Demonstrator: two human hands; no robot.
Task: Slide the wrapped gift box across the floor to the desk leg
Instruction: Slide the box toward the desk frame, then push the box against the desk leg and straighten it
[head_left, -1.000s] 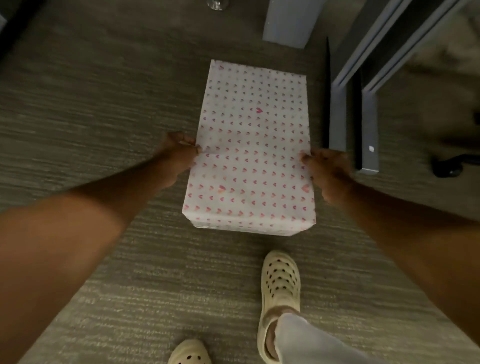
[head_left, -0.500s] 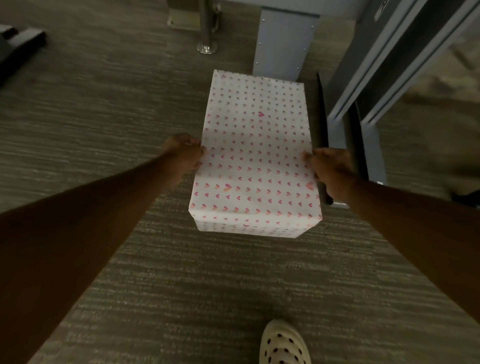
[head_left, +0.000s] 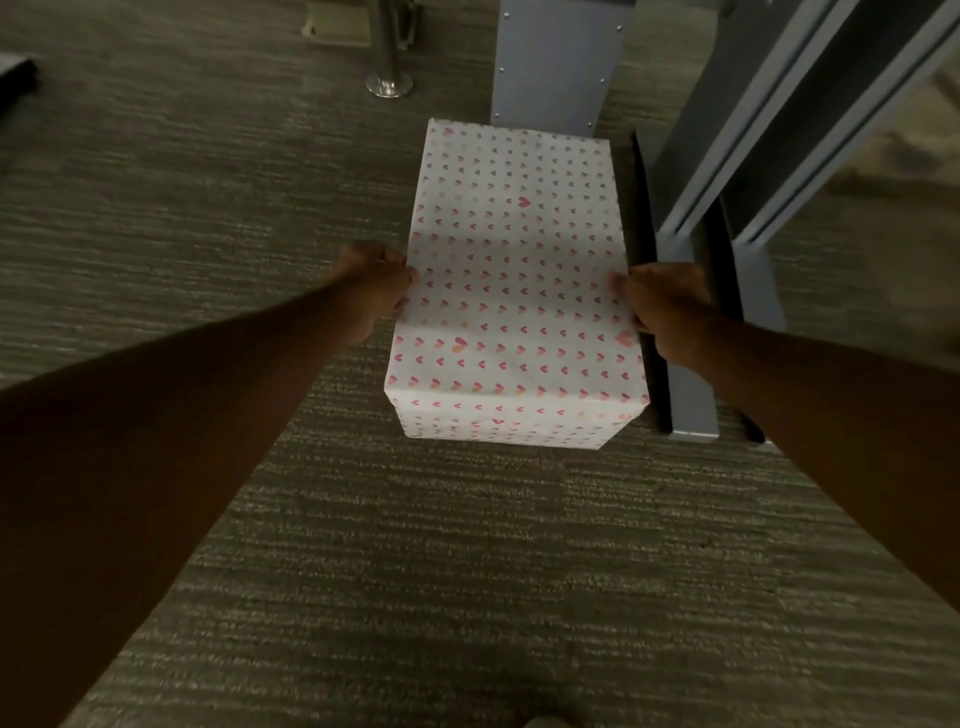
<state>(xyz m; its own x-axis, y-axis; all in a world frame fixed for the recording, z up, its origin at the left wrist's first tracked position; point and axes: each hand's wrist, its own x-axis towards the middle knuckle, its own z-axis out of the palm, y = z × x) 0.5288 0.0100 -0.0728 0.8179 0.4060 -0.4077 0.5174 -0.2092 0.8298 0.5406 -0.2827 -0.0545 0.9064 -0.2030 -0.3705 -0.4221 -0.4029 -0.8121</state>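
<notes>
The gift box (head_left: 514, 291), wrapped in white paper with small pink hearts, lies on the grey carpet in the middle of the view. My left hand (head_left: 376, 286) presses against its left side and my right hand (head_left: 662, 306) grips its right side, thumbs on the top edges. The box's far end sits right up against a wide grey desk leg (head_left: 553, 62); whether they touch I cannot tell.
A grey desk foot rail (head_left: 685, 364) runs along the floor close to the box's right side, under slanted frame beams (head_left: 769, 119). A chrome post base (head_left: 389, 83) stands at the back left. A dark object (head_left: 15, 78) lies at the far left edge.
The box has slid forward between both hands until its far end reached the wide grey leg. My feet have dropped out of view at the bottom.
</notes>
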